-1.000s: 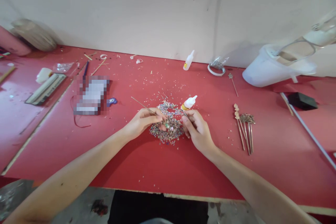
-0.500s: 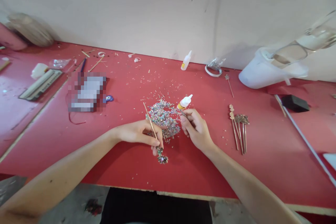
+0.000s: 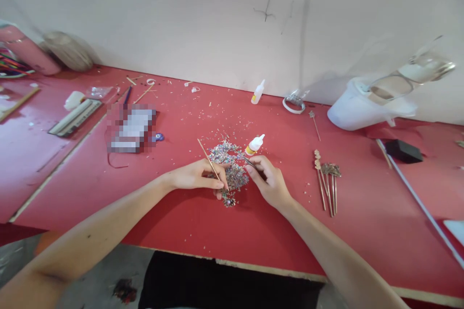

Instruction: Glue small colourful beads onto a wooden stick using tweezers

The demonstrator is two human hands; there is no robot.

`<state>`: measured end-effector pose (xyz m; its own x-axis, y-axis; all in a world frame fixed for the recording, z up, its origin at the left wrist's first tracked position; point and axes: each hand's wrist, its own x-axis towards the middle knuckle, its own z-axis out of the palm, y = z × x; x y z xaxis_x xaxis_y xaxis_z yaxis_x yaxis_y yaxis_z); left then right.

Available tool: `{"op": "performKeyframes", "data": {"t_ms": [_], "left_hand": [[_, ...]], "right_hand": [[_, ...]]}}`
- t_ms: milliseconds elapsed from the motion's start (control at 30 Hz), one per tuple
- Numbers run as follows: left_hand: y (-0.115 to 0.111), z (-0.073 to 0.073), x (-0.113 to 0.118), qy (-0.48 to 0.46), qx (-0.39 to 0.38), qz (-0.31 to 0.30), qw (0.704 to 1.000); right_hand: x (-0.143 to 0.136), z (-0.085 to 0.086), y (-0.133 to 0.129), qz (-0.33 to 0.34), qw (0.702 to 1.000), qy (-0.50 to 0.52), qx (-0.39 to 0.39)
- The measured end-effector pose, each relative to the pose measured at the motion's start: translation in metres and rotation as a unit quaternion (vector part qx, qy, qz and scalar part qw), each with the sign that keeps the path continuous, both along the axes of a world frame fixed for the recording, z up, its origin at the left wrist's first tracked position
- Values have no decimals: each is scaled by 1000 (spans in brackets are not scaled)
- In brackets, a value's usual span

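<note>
My left hand (image 3: 201, 175) is closed around a gold hair stick (image 3: 208, 154). Its thin rod slants up and away to the left, while the flower ornament (image 3: 229, 201) at its other end hangs below my fingertips, glinting. Between the thumb and fingers of my right hand (image 3: 270, 181) is a slim dark tool that looks like tweezers (image 3: 251, 162), its tip at the right edge of a pile of small glittering rhinestones (image 3: 235, 177). The pile lies between my hands, partly covered by the left one. Just beyond my right hand, an uncapped glue bottle (image 3: 255, 145) lies tilted.
Several finished-looking gold sticks (image 3: 328, 178) lie to the right, with a single stick (image 3: 314, 124) behind them. A second bottle (image 3: 258, 91) stands near the wall beside a tape ring (image 3: 293, 105). Further right are a white container (image 3: 353, 108) and a black block (image 3: 403, 150); a blurred rectangle (image 3: 133, 128) lies left.
My left hand has brought the flower end of the hair stick slightly up, closer to the rhinestones. My right hand stays by the pile's edge. The view has turned a little left.
</note>
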<state>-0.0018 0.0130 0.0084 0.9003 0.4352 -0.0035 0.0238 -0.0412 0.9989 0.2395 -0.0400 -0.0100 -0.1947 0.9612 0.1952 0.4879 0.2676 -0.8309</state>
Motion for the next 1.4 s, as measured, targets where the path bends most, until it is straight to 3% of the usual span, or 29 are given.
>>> {"op": "performKeyframes", "data": {"t_ms": [200, 433, 633, 900, 1133, 1400], "left_hand": [[1, -7, 1, 9, 4, -13, 1000], [4, 1, 5, 0, 50, 52, 997], [10, -3, 3, -16, 61, 105, 993], [3, 0, 5, -8, 55, 52, 997], [-6, 7, 6, -2, 102, -17, 995], [-3, 4, 4, -5, 86, 9, 996]], "right_hand": [[6, -1, 1, -10, 1000, -29, 2], [7, -4, -1, 7, 999, -31, -4], [9, -8, -1, 8, 999, -47, -4], [9, -6, -1, 18, 998, -53, 1], [10, -8, 0, 17, 999, -50, -1], [9, -6, 0, 14, 999, -46, -9]]}}
